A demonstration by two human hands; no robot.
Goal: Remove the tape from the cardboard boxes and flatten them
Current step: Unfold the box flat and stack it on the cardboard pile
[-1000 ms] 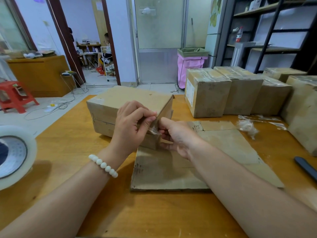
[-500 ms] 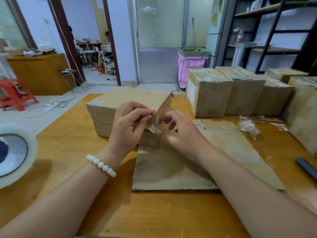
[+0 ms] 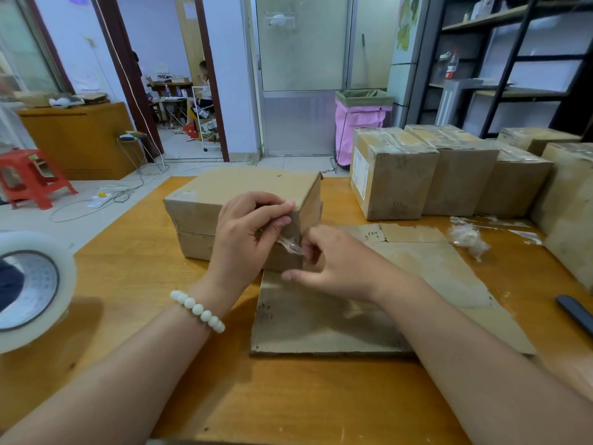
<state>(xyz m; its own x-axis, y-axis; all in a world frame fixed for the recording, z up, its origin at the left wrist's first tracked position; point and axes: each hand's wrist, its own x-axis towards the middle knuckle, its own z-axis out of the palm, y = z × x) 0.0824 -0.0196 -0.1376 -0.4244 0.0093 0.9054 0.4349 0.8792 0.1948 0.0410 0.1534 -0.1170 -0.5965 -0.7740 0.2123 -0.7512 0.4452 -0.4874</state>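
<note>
A low brown cardboard box (image 3: 224, 200) lies in the middle of the wooden table (image 3: 128, 284), its near right corner facing me. My left hand (image 3: 247, 232) rests against that corner with curled fingers and pinches a crumpled strip of clear tape (image 3: 290, 245) that hangs off the box. My right hand (image 3: 337, 264) meets the tape from the right, thumb and forefinger closed on its lower end, little finger stretched out. Under my right hand lies a flattened cardboard box (image 3: 417, 284).
Several taped boxes (image 3: 391, 178) stand in a row at the back right, one more box (image 3: 571, 213) at the right edge. A wad of peeled tape (image 3: 468, 239) lies before them. A big tape roll (image 3: 29, 290) sits at the left, a dark knife handle (image 3: 574, 313) at the right.
My right hand let go for a moment, opened beside the box, then came back down onto the tape end. My left hand kept its pinch at the corner.
</note>
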